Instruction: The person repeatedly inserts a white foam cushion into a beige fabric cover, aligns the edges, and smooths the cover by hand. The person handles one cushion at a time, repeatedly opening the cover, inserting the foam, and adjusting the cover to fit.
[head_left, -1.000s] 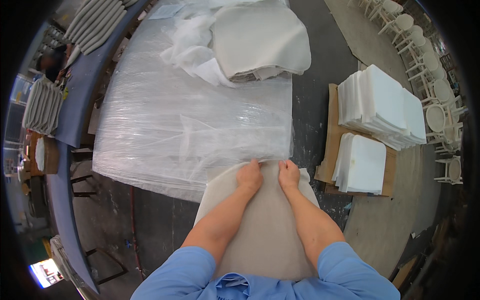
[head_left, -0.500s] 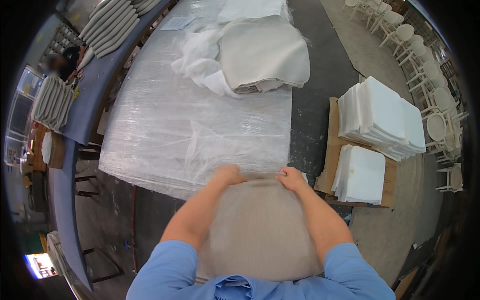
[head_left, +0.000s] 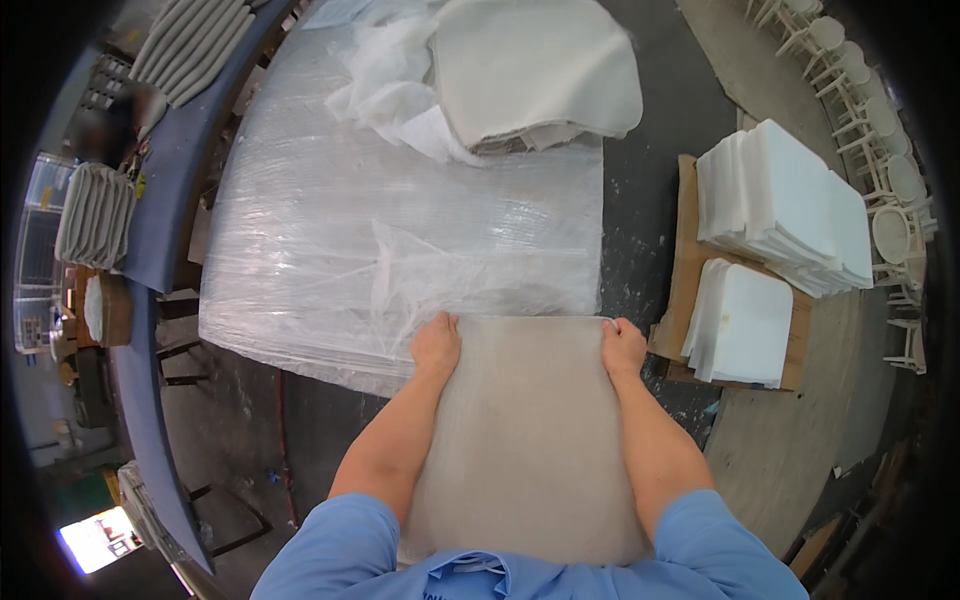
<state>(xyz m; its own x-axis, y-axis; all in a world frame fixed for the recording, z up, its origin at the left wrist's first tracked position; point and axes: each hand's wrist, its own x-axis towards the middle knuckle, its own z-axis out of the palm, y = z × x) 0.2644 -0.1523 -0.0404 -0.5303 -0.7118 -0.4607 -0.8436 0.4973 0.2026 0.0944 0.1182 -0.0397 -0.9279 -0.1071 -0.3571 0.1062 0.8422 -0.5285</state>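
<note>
Grey fabric panel (head_left: 525,440) lay stretched flat in front of the person, reaching from the chest out to the near edge of the bench (head_left: 300,330). The left hand (head_left: 437,345) was clamped on the panel's far left corner, fingers curled over the edge, and the right hand (head_left: 622,346) gripped the far right corner in the same way, the two hands well apart. Both forearms ran along the panel's sides from blue sleeves (head_left: 330,540). Just beyond the hands the bench was covered with clear plastic film (head_left: 400,220), wrinkled and shiny. At the far end of the bench sat a stack of grey cushion pieces (head_left: 535,70) beside crumpled white wrapping (head_left: 390,90). To the right, on the floor, white foam pads (head_left: 780,200) were piled on a wooden pallet (head_left: 687,230).
</note>
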